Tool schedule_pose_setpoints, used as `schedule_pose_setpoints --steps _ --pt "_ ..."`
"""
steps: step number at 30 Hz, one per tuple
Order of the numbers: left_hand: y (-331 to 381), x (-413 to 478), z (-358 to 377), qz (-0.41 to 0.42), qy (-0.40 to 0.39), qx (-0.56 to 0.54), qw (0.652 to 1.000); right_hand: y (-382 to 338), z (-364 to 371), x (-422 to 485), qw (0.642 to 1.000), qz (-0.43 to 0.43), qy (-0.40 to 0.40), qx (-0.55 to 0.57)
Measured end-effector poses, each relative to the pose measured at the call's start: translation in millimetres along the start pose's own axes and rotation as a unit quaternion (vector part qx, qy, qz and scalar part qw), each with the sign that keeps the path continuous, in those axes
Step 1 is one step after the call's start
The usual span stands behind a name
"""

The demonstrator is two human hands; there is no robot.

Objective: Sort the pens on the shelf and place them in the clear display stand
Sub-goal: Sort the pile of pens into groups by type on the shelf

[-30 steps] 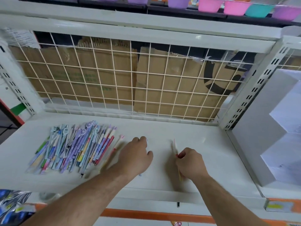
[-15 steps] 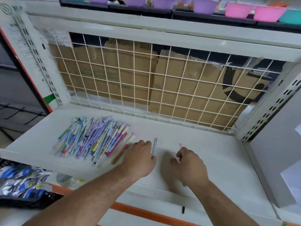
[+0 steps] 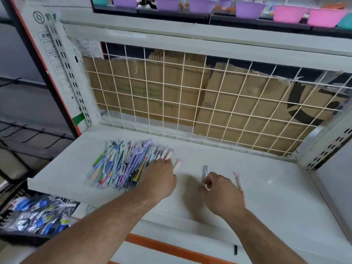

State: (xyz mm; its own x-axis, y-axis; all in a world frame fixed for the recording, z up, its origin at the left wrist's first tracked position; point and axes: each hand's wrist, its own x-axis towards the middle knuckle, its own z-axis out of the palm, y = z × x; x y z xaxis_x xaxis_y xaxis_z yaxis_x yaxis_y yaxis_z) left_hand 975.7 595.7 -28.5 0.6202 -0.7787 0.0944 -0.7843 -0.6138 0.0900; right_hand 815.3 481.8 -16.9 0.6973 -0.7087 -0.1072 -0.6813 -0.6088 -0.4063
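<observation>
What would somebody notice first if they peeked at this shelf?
Most likely the bright pile of pens on the left of the white shelf, with the left hand touching its right edge. Next, the right hand in the middle pinching a whitish pen, and the row of purple and pink bowls along the top.

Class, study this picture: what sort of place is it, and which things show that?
Probably a shop: a white display shelf with slotted uprights, a heap of colourful pens on it, and plastic bowls stocked above.
</observation>
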Motion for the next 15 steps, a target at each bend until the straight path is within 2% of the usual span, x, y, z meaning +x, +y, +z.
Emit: schedule_pose_setpoints --steps 7,15 --pt "-9 13 5 0.017 -0.041 -0.008 0.999 -18 6 -3 0.999 0.04 0.009 0.014" --pt "-5 15 6 -0.015 -0.069 -0.041 0.997 -24 5 -10 0.996 0.079 0.006 0.041"
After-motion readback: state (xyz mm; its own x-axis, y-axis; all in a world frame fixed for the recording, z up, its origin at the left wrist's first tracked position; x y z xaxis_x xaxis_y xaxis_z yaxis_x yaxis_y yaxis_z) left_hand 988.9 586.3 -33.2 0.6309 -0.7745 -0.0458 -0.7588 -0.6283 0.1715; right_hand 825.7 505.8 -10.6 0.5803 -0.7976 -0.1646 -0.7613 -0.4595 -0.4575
